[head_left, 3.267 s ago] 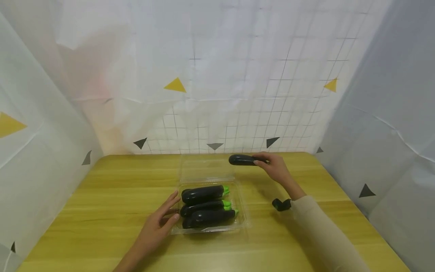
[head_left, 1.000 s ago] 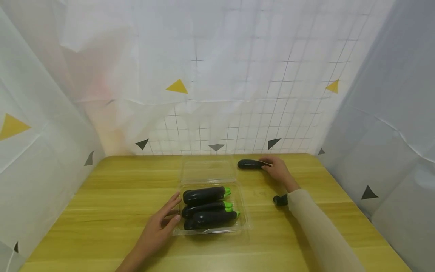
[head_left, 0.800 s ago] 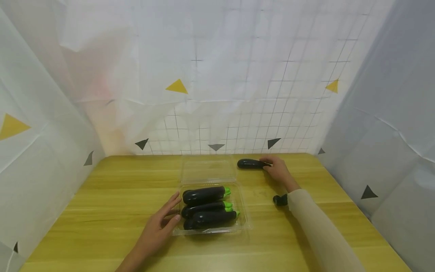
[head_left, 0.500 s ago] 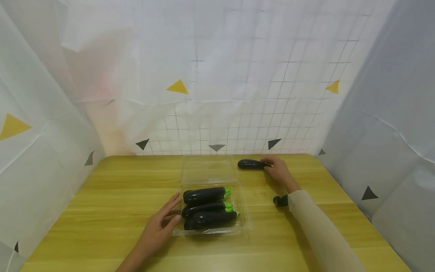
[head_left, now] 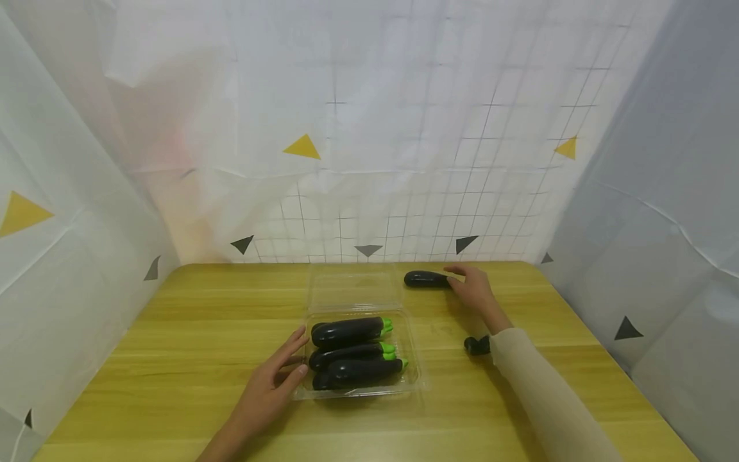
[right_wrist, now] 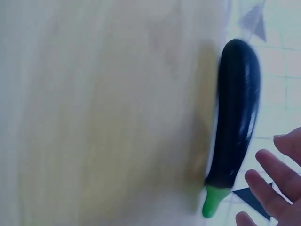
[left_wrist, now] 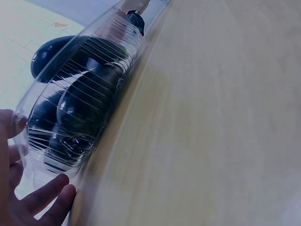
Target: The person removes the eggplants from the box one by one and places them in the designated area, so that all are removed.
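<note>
In the head view, a hinged clear plastic container (head_left: 412, 378) lies with its lid open towards the back, holding several dark eggplants (head_left: 349, 332) with green stems. My left hand (head_left: 268, 388) rests against its left side, fingers extended. Seen from the left wrist, those fingers (left_wrist: 47, 193) are at the container wall. One single eggplant (head_left: 426, 279) lies on the table at the back, right of the lid. Around its stem end my right hand (head_left: 473, 290) is spread. The right wrist view shows the fingertips apart from that eggplant (right_wrist: 237, 113), holding nothing.
A small black object (head_left: 476, 346) shows beside the right sleeve (head_left: 537, 385). The wooden table (head_left: 190, 359) ends at a white sheet wall (head_left: 369, 128) at the back, with sheets (head_left: 652, 212) on both sides.
My right hand has lowered the single eggplant from the air onto the table at the back and let go of it. The left hand has stayed at the container.
</note>
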A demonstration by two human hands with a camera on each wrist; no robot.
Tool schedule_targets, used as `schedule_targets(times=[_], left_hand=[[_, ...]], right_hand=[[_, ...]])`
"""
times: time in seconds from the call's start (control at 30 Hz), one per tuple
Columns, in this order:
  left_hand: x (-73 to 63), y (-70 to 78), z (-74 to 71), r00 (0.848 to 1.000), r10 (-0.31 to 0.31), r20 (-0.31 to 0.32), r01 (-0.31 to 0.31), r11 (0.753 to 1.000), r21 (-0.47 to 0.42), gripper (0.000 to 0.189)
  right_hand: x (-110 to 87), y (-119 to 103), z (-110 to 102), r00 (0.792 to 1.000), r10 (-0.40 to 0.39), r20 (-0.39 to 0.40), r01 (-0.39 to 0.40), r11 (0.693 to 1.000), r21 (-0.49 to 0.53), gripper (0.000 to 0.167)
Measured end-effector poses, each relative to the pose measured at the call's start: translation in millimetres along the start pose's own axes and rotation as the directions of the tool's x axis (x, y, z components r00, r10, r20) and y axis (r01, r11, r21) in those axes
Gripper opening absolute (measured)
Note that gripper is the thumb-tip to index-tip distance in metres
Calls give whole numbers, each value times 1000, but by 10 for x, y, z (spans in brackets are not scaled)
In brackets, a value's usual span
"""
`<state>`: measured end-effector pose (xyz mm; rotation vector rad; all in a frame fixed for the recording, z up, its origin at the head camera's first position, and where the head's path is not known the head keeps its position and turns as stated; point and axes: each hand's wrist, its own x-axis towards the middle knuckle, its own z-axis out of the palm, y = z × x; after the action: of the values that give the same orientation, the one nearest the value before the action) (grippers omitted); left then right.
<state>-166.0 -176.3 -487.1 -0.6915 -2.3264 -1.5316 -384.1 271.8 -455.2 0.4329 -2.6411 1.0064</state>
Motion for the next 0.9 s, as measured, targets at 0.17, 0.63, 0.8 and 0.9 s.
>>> schedule_targets(times=[0.17, 0.63, 0.8, 0.9], left_hand=[[-3, 5, 2, 1000, 3, -1, -3, 1000, -3, 49], [-1, 17, 4, 1000, -5, -8, 5, 1000, 0, 50], [0, 13, 4, 1000, -3, -6, 3, 1000, -3, 50], [1, 7, 2, 1000, 0, -4, 0, 1000, -5, 50]], right_hand=[[-61, -197, -25, 997, -7, -72, 10, 999, 42, 27], [-255, -898, -94, 983, -81, -167, 118, 967, 224, 20], [-309, -1058, -98, 978, -127, -163, 166, 953, 255, 20], [-342, -1148, -104, 975, -148, -166, 188, 945, 266, 20]])
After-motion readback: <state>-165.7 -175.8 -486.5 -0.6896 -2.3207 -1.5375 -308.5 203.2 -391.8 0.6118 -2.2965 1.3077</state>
